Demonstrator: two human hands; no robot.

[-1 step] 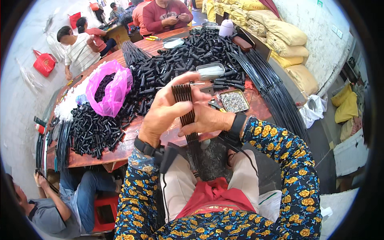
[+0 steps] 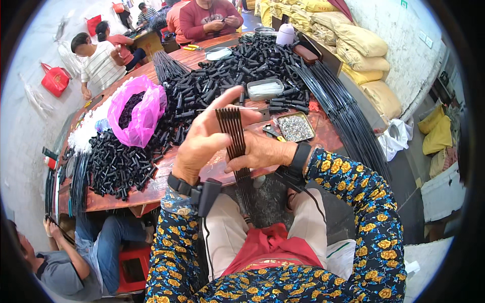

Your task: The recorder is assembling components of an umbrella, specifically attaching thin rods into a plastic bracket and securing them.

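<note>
There are the wearer's two hands [image 2: 198, 146] [image 2: 262, 150], one held rod bundle [image 2: 230, 125], one pink bag [image 2: 151, 103] and one square tray [image 2: 302, 139].

Between my left hand [image 2: 199, 146] and right hand [image 2: 260, 150], strips [image 2: 233, 131] bar the way. Beyond, the black heap [image 2: 214, 82] crowds around the tub [image 2: 265, 97]. Pliers [image 2: 271, 130] and tray [image 2: 299, 140] obstruct just past my right hand; bare table [image 2: 326, 134] gives me room between tray and rods [image 2: 348, 108]. Leftward, the pink bag [image 2: 152, 105] blocks me.
</note>
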